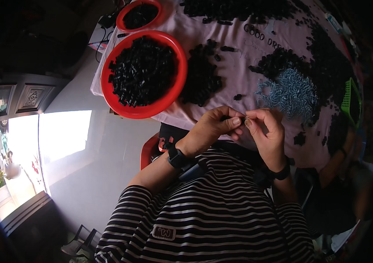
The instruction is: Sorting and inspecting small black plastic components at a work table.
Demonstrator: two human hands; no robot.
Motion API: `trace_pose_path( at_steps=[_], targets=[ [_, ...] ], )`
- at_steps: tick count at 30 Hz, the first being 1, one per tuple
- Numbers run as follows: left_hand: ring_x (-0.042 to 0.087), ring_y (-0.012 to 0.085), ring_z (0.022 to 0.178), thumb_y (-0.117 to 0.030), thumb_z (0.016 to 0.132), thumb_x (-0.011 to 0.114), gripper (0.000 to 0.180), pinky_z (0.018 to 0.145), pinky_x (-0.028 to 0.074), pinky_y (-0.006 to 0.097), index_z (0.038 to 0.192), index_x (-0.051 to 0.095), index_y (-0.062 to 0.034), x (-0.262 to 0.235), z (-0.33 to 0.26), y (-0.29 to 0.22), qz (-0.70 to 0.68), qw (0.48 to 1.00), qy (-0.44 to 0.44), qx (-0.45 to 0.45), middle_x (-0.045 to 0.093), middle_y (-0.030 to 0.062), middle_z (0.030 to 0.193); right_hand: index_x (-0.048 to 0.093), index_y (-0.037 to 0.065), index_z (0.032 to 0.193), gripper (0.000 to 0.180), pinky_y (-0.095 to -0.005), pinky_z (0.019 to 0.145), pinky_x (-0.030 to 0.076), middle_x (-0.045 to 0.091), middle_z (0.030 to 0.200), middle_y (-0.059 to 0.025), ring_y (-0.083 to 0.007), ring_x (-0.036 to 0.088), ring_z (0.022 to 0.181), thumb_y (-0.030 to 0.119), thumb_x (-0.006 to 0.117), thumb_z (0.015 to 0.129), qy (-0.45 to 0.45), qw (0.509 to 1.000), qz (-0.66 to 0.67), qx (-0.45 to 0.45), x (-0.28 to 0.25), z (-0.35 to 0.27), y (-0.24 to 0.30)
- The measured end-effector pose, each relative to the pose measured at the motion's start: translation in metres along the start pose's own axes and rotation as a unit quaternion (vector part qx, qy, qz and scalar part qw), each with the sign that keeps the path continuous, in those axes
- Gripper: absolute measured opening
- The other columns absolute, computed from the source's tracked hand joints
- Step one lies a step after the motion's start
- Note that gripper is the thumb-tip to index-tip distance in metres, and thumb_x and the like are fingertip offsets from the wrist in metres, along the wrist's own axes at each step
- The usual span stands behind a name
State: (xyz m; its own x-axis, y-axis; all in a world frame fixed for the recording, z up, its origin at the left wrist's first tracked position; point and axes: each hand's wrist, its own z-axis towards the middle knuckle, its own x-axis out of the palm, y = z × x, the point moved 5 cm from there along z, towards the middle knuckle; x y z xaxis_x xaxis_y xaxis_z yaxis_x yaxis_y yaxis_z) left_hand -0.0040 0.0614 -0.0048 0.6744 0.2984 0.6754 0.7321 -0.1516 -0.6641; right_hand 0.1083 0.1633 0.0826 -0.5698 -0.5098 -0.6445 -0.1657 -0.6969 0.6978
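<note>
A small black plastic piece (227,117) is pinched between the thumb and fingertips of the left hand (213,129), its visible end pointing right toward the other hand; its long axis seems to lie roughly level across the view, though most of it is hidden by the fingers. A tiny silvery screw (247,118) is pinched between the thumb and forefinger of the right hand (267,131), just beside the black piece, and its direction cannot be told at this size. Both hands are held close together over the near edge of a table covered by a pale pink cloth (239,74). Just beyond the right hand a heap of silvery screws (289,92) is seen, ringed by loose black pieces. A large red bowl (180,85) filled with black pieces is set to the left, with a smaller red bowl (123,15) behind it.
</note>
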Motion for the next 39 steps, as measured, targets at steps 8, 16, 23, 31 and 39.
trace_pose_path(
  at_steps=[8, 16, 23, 31, 39],
  targets=[
    [0.069, 0.014, 0.088, -0.021, 0.103, 0.068, 0.027, 0.079, 0.058, 0.027, 0.115, 0.065, 0.0036, -0.005, 0.001, 0.007, 0.008, 1.0, -0.004, 0.008, 0.071, 0.0081, 0.101, 0.073, -0.001, 0.103, 0.012, -0.0276, 0.071, 0.051, 0.068, 0.093, -0.0073, -0.0146, 0.065, 0.08, -0.003, 0.073, 0.091, 0.0, 0.985, 0.147, 0.093, 0.009, -0.008, -0.015],
    [0.069, 0.0137, 0.086, -0.02, 0.102, 0.069, 0.027, 0.079, 0.058, 0.027, 0.112, 0.065, 0.0047, -0.004, -0.001, 0.008, -0.003, 1.0, -0.025, 0.005, 0.07, 0.0077, 0.098, 0.073, -0.001, 0.103, 0.008, -0.0246, 0.073, 0.05, 0.066, 0.09, -0.0042, -0.0101, 0.062, 0.079, 0.002, 0.07, 0.096, 0.022, 0.982, 0.143, 0.117, 0.013, -0.009, -0.02],
    [0.069, 0.0146, 0.083, -0.02, 0.101, 0.07, 0.028, 0.077, 0.058, 0.028, 0.113, 0.065, 0.005, 0.0, -0.001, 0.006, 0.034, 0.999, -0.018, 0.014, 0.071, 0.0086, 0.095, 0.071, -0.002, 0.101, 0.007, -0.0233, 0.075, 0.048, 0.065, 0.091, -0.0025, -0.0083, 0.06, 0.082, 0.004, 0.07, 0.098, -0.007, 0.957, 0.233, 0.173, 0.019, -0.016, -0.029],
    [0.07, 0.0146, 0.084, -0.021, 0.102, 0.068, 0.028, 0.077, 0.058, 0.028, 0.114, 0.066, 0.0047, -0.004, -0.003, 0.007, 0.008, 0.999, -0.033, 0.026, 0.073, 0.0093, 0.098, 0.075, -0.002, 0.108, 0.013, -0.0244, 0.074, 0.049, 0.066, 0.09, -0.0038, -0.011, 0.062, 0.08, 0.002, 0.071, 0.096, 0.02, 0.985, 0.138, 0.102, 0.013, -0.01, -0.012],
    [0.069, 0.0147, 0.082, -0.022, 0.102, 0.068, 0.03, 0.077, 0.058, 0.029, 0.114, 0.066, 0.0048, -0.006, -0.004, 0.008, 0.004, 0.999, -0.031, 0.013, 0.073, 0.0097, 0.095, 0.072, -0.001, 0.1, 0.006, -0.0271, 0.07, 0.048, 0.065, 0.089, -0.0049, -0.0127, 0.061, 0.077, 0.004, 0.071, 0.095, 0.01, 0.989, 0.11, 0.098, 0.016, -0.009, -0.022]
  ],
)
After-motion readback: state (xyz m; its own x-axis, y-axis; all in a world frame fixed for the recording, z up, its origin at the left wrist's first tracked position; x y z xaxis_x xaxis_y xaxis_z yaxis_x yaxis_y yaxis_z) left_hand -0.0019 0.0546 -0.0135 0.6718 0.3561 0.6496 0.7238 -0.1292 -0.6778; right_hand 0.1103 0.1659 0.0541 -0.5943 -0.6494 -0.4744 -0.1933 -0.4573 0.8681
